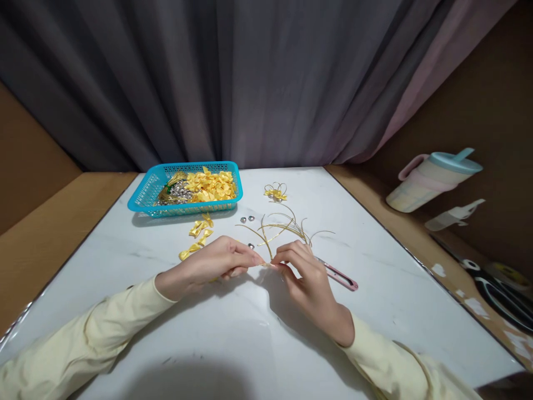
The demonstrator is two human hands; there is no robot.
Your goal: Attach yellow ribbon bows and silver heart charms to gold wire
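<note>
My left hand [227,258] and my right hand [303,278] meet over the middle of the white table, fingertips pinched close together. Between them runs a short, pale gold piece of cord [267,265], mostly hidden by the fingers. Just beyond my right hand lie several loose gold cords [287,225], one reaching down to the fingertips. Small silver heart-like beads [251,218] rest past my left hand. Yellow ribbon bows [201,228] lie beside that hand. A pink-handled cutter [341,278] is partly covered by my right hand.
A blue basket [144,204] at the back left holds yellow bows, silver beads and a gold cord bundle. A bow with cord loops [275,192] lies at the back. On the right stand a tumbler [431,180] and a small bottle [452,216], with black scissors [495,291] nearer.
</note>
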